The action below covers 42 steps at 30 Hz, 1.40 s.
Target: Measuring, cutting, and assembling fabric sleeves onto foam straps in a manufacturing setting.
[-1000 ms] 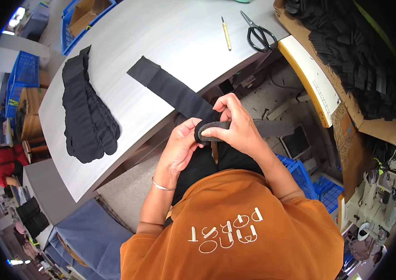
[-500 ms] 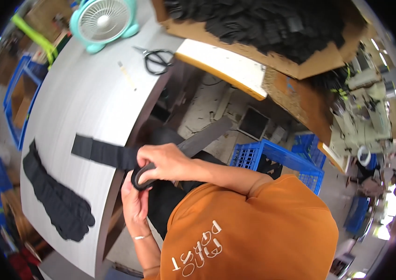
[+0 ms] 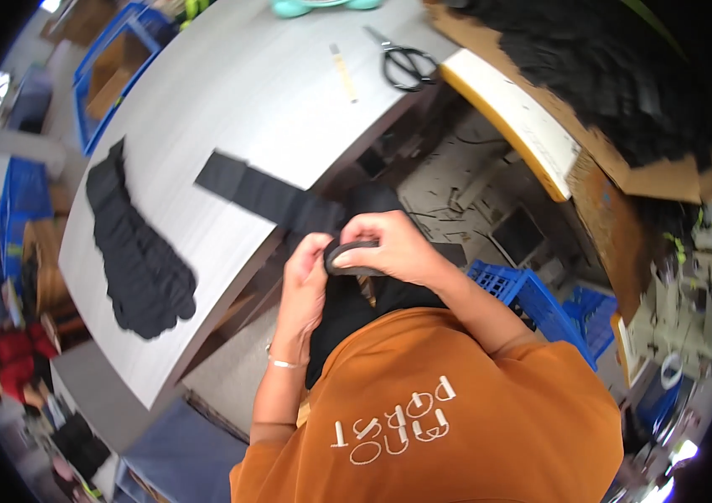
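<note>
A wide black fabric strip [image 3: 259, 193] lies with its flat end on the grey table and runs over the edge to my hands above my lap. Its near part is curled into a loop. My right hand [image 3: 402, 247] is closed round this loop, with the thumb inside it. On the loop's other side, my left hand [image 3: 301, 281] pinches the strip's edge; its fingertips are partly hidden. A bundle of black fabric pieces [image 3: 142, 251], layered and overlapping, lies at the table's left side.
Black-handled scissors [image 3: 406, 69] and a thin yellowish stick-like tool [image 3: 344, 74] lie on the table's far part. A cardboard box [image 3: 649, 180] heaped with black pieces stands at the far right. A blue crate [image 3: 532, 302] sits on the floor to my right.
The view has swung, so the table things appear further right or higher and the fan is mostly out of view. Both hands still hold the curled strip.
</note>
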### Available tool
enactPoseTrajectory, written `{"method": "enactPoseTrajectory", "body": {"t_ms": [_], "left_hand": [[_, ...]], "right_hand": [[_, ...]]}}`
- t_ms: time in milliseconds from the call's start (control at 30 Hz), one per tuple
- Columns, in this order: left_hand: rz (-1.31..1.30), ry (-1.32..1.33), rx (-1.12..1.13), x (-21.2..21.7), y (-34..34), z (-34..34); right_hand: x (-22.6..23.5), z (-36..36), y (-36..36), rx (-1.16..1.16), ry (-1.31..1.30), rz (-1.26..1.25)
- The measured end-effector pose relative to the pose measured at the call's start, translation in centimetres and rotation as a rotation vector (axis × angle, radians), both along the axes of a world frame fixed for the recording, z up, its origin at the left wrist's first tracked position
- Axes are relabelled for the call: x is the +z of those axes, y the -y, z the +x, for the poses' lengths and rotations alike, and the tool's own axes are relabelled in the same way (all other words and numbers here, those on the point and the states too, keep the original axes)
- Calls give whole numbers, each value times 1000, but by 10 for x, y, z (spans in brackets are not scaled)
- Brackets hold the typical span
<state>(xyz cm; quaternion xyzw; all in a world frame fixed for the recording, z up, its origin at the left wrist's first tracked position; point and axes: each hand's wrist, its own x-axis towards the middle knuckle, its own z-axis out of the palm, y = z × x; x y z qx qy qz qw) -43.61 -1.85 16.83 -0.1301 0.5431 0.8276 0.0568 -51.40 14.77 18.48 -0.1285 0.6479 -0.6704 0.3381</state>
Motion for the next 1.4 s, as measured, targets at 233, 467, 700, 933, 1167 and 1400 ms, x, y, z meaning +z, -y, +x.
{"method": "enactPoseTrajectory", "body": {"t_ms": [233, 467, 700, 933, 1167, 1400], "left_hand": [[-7, 6, 23, -4, 4, 7], [109, 3, -23, -2, 15, 9], [-156, -30, -7, -4, 19, 8], [-336, -75, 13, -16, 19, 11], [-80, -44, -88, -15, 21, 13], [-111, -30, -102, -17, 22, 15]], "right_hand": [[2, 1, 9, 25, 17, 1], [4, 1, 13, 112, 16, -18], [8, 13, 22, -54, 62, 1], [8, 17, 23, -90, 63, 29], [-2, 10, 20, -1, 115, -8], [-6, 5, 17, 108, 38, -9]]}}
